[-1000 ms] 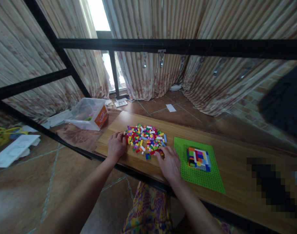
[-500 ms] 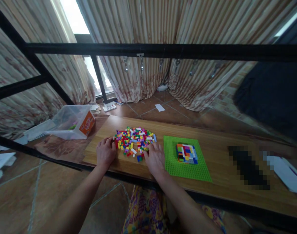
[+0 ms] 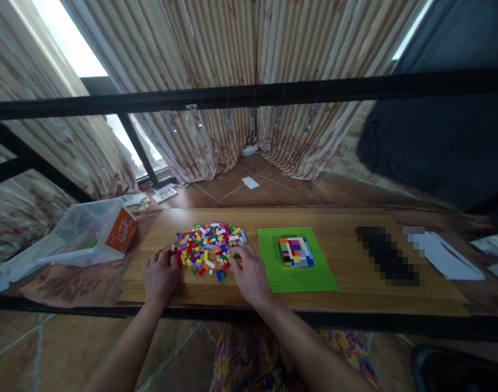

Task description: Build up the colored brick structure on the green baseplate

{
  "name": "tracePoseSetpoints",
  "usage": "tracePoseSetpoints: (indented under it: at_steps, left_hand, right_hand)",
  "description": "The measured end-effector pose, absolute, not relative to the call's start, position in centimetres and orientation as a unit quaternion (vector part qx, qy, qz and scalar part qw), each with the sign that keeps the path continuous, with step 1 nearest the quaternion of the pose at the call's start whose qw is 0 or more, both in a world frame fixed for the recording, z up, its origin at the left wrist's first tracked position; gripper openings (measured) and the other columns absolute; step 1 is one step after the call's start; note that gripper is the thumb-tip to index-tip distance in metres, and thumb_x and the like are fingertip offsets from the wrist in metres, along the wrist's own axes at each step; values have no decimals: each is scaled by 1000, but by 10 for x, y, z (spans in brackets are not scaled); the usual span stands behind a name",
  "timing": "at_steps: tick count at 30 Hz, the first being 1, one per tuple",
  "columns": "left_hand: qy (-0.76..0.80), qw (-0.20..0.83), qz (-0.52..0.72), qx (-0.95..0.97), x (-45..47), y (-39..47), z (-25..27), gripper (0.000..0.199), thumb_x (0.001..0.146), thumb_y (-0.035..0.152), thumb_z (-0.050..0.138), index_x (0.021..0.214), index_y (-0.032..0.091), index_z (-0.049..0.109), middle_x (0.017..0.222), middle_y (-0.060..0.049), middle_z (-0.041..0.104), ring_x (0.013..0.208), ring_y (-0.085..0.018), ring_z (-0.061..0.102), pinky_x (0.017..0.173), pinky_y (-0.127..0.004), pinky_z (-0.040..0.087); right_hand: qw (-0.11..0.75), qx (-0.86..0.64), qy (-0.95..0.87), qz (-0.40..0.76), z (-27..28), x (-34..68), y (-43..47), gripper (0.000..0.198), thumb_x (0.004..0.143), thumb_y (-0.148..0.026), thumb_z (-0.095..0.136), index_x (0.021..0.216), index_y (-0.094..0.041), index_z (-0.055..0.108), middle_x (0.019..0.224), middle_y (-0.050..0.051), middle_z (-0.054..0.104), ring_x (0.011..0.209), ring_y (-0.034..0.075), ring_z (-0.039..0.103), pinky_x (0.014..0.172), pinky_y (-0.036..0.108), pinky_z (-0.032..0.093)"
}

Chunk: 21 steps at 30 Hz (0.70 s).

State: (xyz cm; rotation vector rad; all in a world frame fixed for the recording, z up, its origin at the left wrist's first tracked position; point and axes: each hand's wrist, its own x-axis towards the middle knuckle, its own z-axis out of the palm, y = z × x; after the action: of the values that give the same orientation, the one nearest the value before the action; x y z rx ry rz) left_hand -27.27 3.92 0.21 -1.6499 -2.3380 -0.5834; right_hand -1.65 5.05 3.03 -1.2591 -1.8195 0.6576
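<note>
A heap of small multicoloured toy building bricks (image 3: 208,245) lies on the wooden board. My left hand (image 3: 161,275) rests at the heap's left edge, fingers loosely curved on the board, with no brick seen in it. At the right edge is my right hand (image 3: 251,275), its thumb and index finger bent together around a small yellowish-green brick, partly hidden by the fingers. To its right lies a green studded baseplate (image 3: 269,277). A low, square, multicoloured brick build (image 3: 297,252) sits on that plate.
A clear plastic box (image 3: 75,231) with an orange label stands left of the board. Farther right are a pixelated dark object (image 3: 388,256) and white papers (image 3: 449,258). A black metal rail (image 3: 232,98) crosses in front of the curtains.
The camera view has turned right and levelled, so the scene sits farther left in the picture. Both hands stay at the same edges of the brick heap.
</note>
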Motion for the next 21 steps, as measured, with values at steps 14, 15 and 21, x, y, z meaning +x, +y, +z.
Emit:
tracePoseSetpoints:
  at_steps: [14,15,21]
  left_hand:
    - [-794,85,-229,-556,-273,40,1,36,87,33,42,108,15,65,113,-14,65,111,-29,56,99,-43,40]
    - [-798,74,-244,-546,-275,40,1,36,87,34,42,107,15,65,112,-14,65,111,-29,55,99,-44,41]
    - [-784,54,-421,-453,-263,27,18,36,84,36,47,109,15,62,113,-13,62,108,-26,57,97,-43,45]
  right_hand:
    - [586,-453,-417,527,20,20,42,28,75,-38,70,98,-24,74,100,4,68,93,18,62,86,34,50]
    - [594,-434,-376,564,21,20,40,30,73,-38,72,99,-24,73,99,4,69,92,18,62,87,35,49]
    - [608,-322,-224,690,39,32,29,36,65,-36,82,97,-24,74,89,1,72,96,17,66,100,35,46]
